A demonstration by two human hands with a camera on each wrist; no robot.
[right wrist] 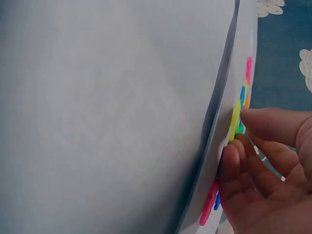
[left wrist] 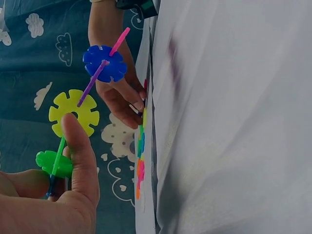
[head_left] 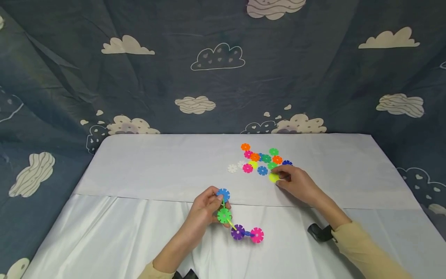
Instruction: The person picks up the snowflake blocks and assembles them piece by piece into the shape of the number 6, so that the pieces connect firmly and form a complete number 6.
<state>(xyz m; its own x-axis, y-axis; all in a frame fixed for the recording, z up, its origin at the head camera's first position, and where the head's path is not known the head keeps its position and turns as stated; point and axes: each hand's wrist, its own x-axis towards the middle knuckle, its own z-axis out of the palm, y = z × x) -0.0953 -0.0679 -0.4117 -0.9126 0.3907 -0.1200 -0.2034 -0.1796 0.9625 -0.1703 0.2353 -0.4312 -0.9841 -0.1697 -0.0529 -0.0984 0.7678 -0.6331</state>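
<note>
My left hand (head_left: 203,207) pinches one end of a chain of slotted plastic snowflake discs, held above the table. A light blue disc (head_left: 223,195) is at the fingers, followed by a green disc (head_left: 224,215), a purple disc (head_left: 238,232) and a pink disc (head_left: 257,235). In between, edge-on pieces link them, among them a yellow disc (left wrist: 85,119) facing the left wrist view. My right hand (head_left: 297,184) pinches a loose yellow snowflake disc (head_left: 273,178) at the near edge of the pile, thumb and fingers curled about it; the fingers hide part of that disc.
Loose discs lie in a pile on the white tabletop, including an orange disc (head_left: 245,147), a blue disc (head_left: 262,170) and a white disc (head_left: 232,168). A dark blue disc (head_left: 287,162) lies partly behind the right hand. A dark cloud-patterned curtain (head_left: 223,89) borders the table.
</note>
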